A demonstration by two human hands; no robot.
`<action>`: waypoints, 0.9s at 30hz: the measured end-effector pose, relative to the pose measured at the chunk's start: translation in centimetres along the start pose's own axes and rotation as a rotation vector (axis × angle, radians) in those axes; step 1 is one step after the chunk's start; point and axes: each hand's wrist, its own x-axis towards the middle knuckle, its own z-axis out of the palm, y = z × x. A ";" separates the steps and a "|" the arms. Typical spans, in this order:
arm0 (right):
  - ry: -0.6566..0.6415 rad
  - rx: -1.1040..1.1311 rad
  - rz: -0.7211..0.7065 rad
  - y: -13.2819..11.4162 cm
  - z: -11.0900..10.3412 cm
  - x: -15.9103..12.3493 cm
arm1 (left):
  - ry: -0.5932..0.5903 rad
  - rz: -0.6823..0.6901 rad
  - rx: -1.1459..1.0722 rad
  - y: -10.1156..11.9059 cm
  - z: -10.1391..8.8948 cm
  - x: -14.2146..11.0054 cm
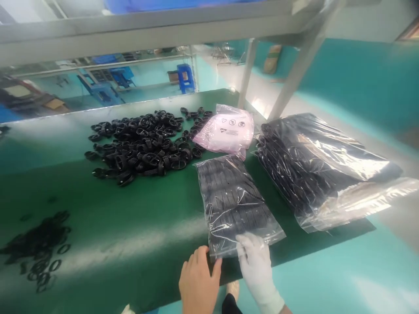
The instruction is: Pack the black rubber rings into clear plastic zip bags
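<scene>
A clear plastic bag point(234, 196) lies flat on the green tabletop, packed with rows of black coiled pieces that look like cables. At its near left corner is my left hand point(199, 281), bare, with thumb and fingers apart around the corner. My right hand point(257, 266), in a white glove, has its bent fingers closed on the bag's near edge. The bag's far end reaches a pink plastic bag point(229, 128) with printed symbols. To the right, similar filled bags point(314, 161) lie in a stack.
A pile of black coiled pieces point(144, 148) covers the table's far middle. Small black rings point(42, 248) lie at the left. The green tabletop point(131, 218) ends at a near edge. Overhead runs a metal shelf beam point(147, 37); its post point(294, 74) slants down behind the stack.
</scene>
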 end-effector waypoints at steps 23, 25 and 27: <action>-0.177 0.171 -0.228 -5.0 0.7 1.2 | 0.144 0.027 0.045 0.5 1.3 0.1; -0.198 0.151 -0.229 -5.3 0.9 1.4 | 0.163 0.034 0.036 0.5 1.5 0.1; -0.194 0.116 -0.198 -5.4 1.1 1.5 | 0.162 0.048 0.035 0.3 1.6 0.1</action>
